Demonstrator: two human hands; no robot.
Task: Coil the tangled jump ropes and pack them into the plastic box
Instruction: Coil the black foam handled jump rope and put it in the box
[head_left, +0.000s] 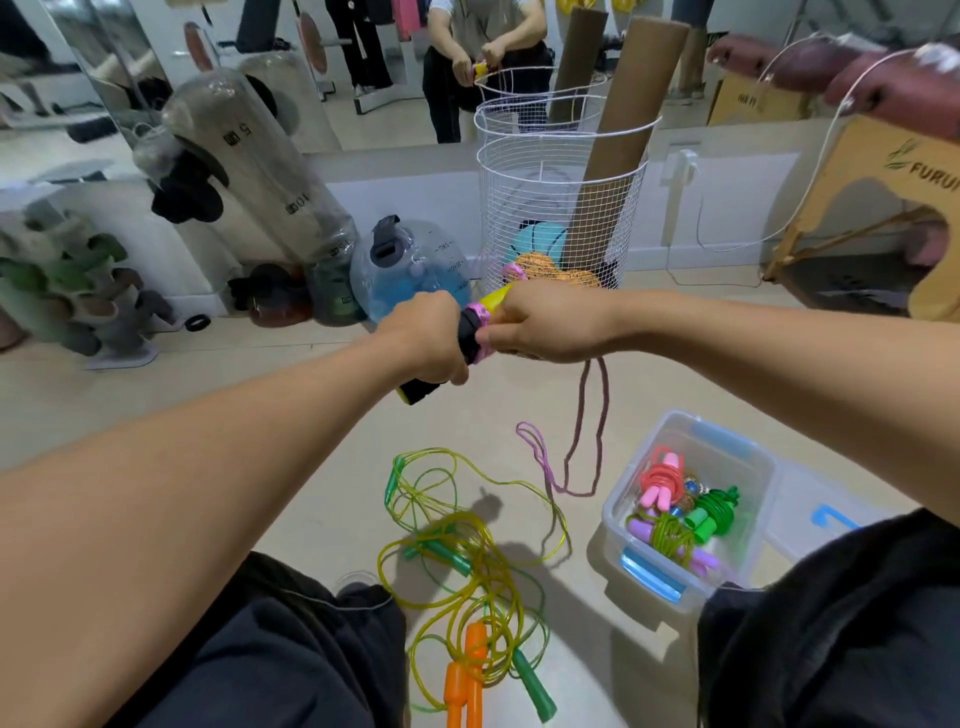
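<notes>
A pale, smooth floor (291, 415) runs back to a mirrored wall (363, 93), where the reflection of the person shows both hands raised together. Against that wall stands a white wire basket (550, 176) holding a cardboard tube (618, 156) and some balls, with large clear water bags (249, 171) leaning to its left and a cardboard box (883, 208) at the far right. In mid-air before the basket, the left hand (428, 338) is curled tight around the black-and-yellow handles (470, 338) of a jump rope, the yellow butt end sticking out below the fist. The right hand (545, 325) is also closed, its fingers pinching the pink rope (587, 436) where it wraps the handles; the loose length of that rope hangs down from the hand and its end lies looped on the floor. Below, between the person's dark-clad knees, a tangle of yellow-green ropes (467, 561) with green and orange handles (467, 680) sprawls on the floor. To its right sits the clear plastic box (691, 431) with blue latches, open, already holding several coiled ropes in pink, green and purple; its lid (831, 514) rests just beside it.
</notes>
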